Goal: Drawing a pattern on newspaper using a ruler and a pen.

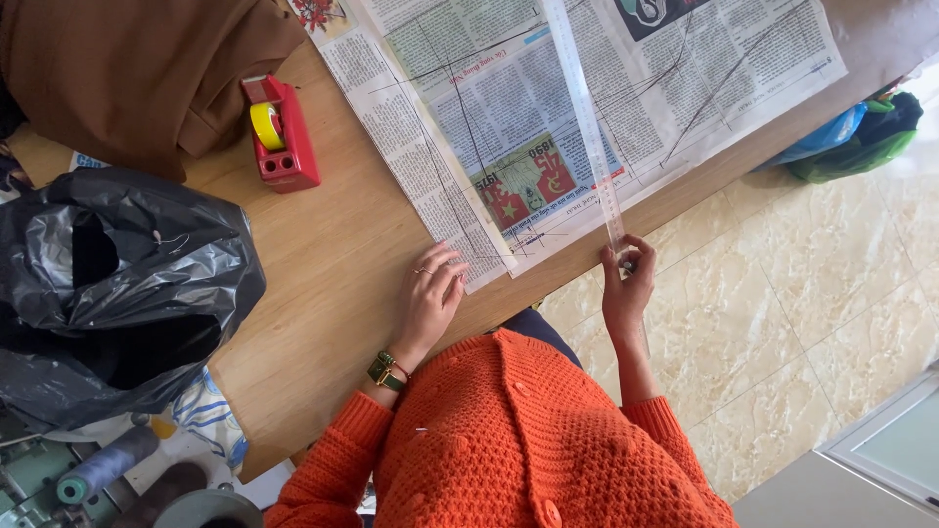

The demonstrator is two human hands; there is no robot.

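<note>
Two hands: both at the near edge of the light-brown wooden table (pixel 323 284), worker in an orange knitted cardigan (pixel 509 440).
Left hand (pixel 430 298): lies flat, fingers loosely curled, fingertips pressing the near corner of the newspaper sheet with drawn pencil lines (pixel 548 108); it grasps nothing.
Right hand (pixel 626 288): closed in a pinch on the near end of the long clear plastic ruler (pixel 587 117), just off the table edge.
Ruler position: runs from the pinch away across the sheet, slightly slanted, lying over the drawn lines.
Technique note: judged best to keep the left fingertips weighting the paper while the ruler edge is set against a line; pinching one end only may let the far end swing, so lay it flat before marking.
Left side: red tape dispenser with yellow roll (pixel 279 132) well apart from the paper; crumpled black plastic bag (pixel 117 284) nearer the worker.
Far left: brown cloth (pixel 137 68) at the table's far corner.
</note>
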